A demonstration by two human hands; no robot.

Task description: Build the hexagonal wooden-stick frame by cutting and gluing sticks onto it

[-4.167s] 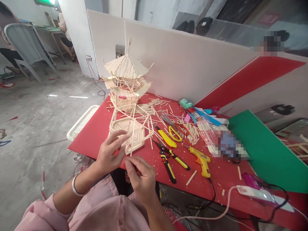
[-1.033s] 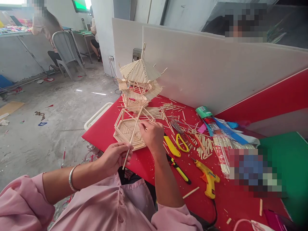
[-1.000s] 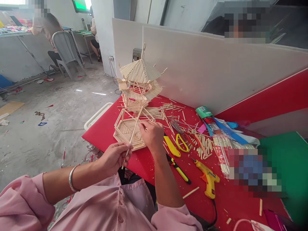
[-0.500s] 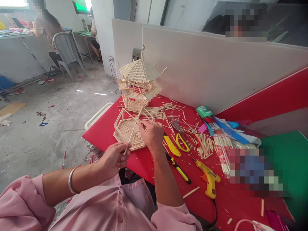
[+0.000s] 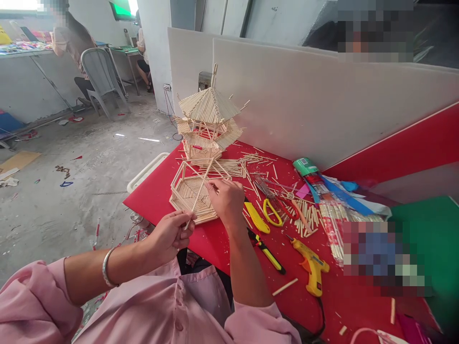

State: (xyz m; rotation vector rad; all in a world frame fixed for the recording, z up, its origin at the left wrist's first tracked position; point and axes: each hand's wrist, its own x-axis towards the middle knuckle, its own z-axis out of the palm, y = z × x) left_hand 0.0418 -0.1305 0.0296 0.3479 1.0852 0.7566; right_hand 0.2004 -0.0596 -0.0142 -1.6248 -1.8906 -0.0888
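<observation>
My left hand (image 5: 175, 231) pinches the lower end of a thin wooden stick (image 5: 198, 197), which slants up and away over a six-sided stick base (image 5: 179, 204). My right hand (image 5: 227, 199) is closed at the base's right side, thumb and forefinger beside the stick; what they grip, if anything, is hidden. Upright posts and rails of sticks stand around the base's edge. Behind it rises a tiered pagoda model (image 5: 210, 107) made of the same sticks, with a pointed roof.
On the red tabletop (image 5: 147, 203) lie loose sticks (image 5: 229, 167), a yellow-handled cutter (image 5: 270, 255), scissors (image 5: 272, 212) and a yellow glue gun (image 5: 310, 265). Bagged sticks (image 5: 332, 229) lie at the right. Pale boards (image 5: 287, 105) stand behind. Other people sit at far tables.
The hands, the stick and the base look the same. Only the whole view has shifted very slightly.
</observation>
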